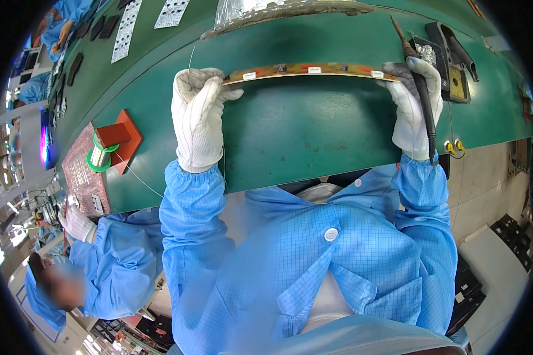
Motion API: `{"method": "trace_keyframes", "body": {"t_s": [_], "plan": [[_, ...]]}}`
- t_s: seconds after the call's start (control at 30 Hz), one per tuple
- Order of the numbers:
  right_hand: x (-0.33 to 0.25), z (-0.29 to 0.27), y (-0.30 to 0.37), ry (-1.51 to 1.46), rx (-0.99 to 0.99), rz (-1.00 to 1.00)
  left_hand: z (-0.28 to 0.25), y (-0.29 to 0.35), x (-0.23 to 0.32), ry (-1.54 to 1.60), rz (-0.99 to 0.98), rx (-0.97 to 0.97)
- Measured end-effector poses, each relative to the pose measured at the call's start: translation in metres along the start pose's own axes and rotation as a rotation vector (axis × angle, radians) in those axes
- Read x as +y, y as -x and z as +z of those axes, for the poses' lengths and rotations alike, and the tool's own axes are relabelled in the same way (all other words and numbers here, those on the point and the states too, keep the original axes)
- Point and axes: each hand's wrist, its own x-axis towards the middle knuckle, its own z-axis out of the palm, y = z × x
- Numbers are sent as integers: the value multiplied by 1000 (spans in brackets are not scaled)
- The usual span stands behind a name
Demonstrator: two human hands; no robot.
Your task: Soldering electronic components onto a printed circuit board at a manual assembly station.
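Observation:
A long, narrow circuit board strip (314, 71) is held up level above the green table, with small white connectors along it. Its left end is pinched in the fingers of my left hand (196, 118), which wears a white glove. A thin solder wire (192, 57) sticks up from the same hand. My gloved right hand (410, 115) grips the strip's right end. That hand also holds a soldering iron (423, 97), its tip pointing away from me and its cable hanging over my wrist.
On the green table (302, 130), a solder spool (99, 155) sits at a red-brown stand (130, 139) on the left. A soldering iron holder (453, 59) stands at the far right. Wrapped material (278, 15) lies at the back. A co-worker (118, 260) sits at lower left.

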Motion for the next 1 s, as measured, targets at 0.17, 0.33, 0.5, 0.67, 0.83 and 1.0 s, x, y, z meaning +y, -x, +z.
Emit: {"method": "trace_keyframes", "body": {"t_s": [0.17,0.33,0.5,0.67,0.83,1.0], "plan": [[-5,12,17,161,-55,-102,-13,1,10,-619,-1,-28],[-2,20,23,489,-354,-243,-25,9,14,-1602,562,1],[-13,18,13,735,-341,-627,7,46,32,-249,-92,46],[-59,-5,-5,527,-376,-255,64,39,10,-1219,739,-51],[-61,0,-20,416,-500,68,68,47,-20,-1271,609,-76],[-37,4,-19,386,-506,18,57,53,-28,-1281,657,-104]]}}
